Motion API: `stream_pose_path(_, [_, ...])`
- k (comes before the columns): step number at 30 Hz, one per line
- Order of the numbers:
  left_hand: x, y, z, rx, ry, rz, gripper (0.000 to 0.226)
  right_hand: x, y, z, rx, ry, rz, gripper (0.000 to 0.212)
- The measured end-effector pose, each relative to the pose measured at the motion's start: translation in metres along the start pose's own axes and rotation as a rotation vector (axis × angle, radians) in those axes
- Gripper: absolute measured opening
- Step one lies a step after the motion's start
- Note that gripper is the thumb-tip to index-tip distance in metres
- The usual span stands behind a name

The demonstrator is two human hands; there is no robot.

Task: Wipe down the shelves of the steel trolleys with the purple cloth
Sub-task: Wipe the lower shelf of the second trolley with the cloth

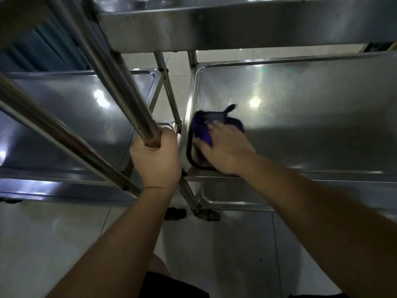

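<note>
Two steel trolleys stand side by side below me. On the right trolley's middle shelf (300, 117), my right hand (223, 147) presses flat on the purple cloth (206, 127) near the shelf's front left corner; hand and cloth are blurred. My left hand (155, 157) grips the steel upright bar (120, 87) of the left trolley, whose shelf (71, 117) lies beyond it.
A steel upper shelf (236, 24) overhangs at the top of the view. Slanted steel bars (53, 130) cross the left side. Castor wheels (206, 214) sit on the pale tiled floor (214, 254) between the trolleys. A lower shelf shows under the right trolley.
</note>
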State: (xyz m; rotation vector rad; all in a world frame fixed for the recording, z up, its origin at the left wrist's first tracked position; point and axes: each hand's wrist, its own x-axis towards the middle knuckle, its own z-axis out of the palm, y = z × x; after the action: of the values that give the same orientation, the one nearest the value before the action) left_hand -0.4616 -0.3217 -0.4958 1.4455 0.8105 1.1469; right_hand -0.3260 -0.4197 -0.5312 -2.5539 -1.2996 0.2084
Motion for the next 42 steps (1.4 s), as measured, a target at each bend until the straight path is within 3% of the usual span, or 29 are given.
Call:
stream_pose_path(2, [0.001, -0.001, 0.0, -0.026, -0.006, 0.02, 0.032, -0.018, 0.004, 0.0, 0.045, -0.085, -0.169, 0.08])
stream_pose_path(4, [0.001, -0.002, 0.0, -0.015, -0.005, 0.037, 0.031, -0.027, 0.034, -0.007, 0.005, -0.11, -0.195, 0.084])
stream_pose_path(6, [0.001, -0.006, 0.0, -0.005, 0.001, 0.058, 0.035, -0.025, 0.075, -0.021, -0.055, -0.006, -0.081, 0.082])
stream_pose_path(9, [-0.001, -0.009, -0.001, -0.011, -0.015, 0.073, 0.041, 0.006, 0.139, -0.044, -0.07, 0.15, 0.172, 0.049])
stream_pose_path(12, [-0.001, -0.006, -0.001, -0.026, -0.032, 0.094, 0.039, 0.053, 0.172, -0.056, -0.16, 0.111, 0.414, 0.068])
stream_pose_path(14, [-0.001, -0.004, -0.001, -0.031, -0.045, 0.098, 0.037, 0.08, 0.152, -0.051, -0.154, 0.096, 0.438, 0.073])
stream_pose_path(17, [-0.001, -0.001, 0.0, -0.035, -0.05, 0.1, 0.036, 0.106, 0.085, -0.029, -0.131, 0.132, 0.185, 0.061])
stream_pose_path(21, [-0.003, 0.004, 0.001, -0.037, -0.021, 0.061, 0.034, 0.085, 0.02, -0.002, -0.091, 0.087, -0.127, 0.06])
stream_pose_path(25, [-0.004, 0.004, 0.001, -0.043, -0.032, 0.056, 0.032, 0.013, 0.021, -0.008, 0.027, -0.036, -0.454, 0.046])
stream_pose_path(27, [-0.006, 0.004, 0.0, -0.05, -0.054, 0.066, 0.032, -0.02, 0.04, -0.016, 0.024, -0.169, -0.526, 0.057])
stream_pose_path(30, [-0.006, 0.004, -0.001, -0.043, -0.066, 0.073, 0.035, -0.016, 0.063, -0.023, -0.033, -0.193, -0.413, 0.074])
stream_pose_path(35, [-0.006, 0.001, -0.002, -0.05, -0.058, 0.068, 0.036, 0.084, 0.047, -0.025, 0.0, 0.049, -0.122, 0.052])
stream_pose_path(39, [-0.005, -0.002, -0.001, -0.064, -0.071, 0.078, 0.034, 0.139, 0.019, -0.006, -0.026, 0.006, 0.038, 0.069])
stream_pose_path(42, [-0.005, 0.0, 0.0, -0.077, -0.071, 0.052, 0.023, 0.133, 0.012, -0.001, -0.014, 0.018, 0.022, 0.062])
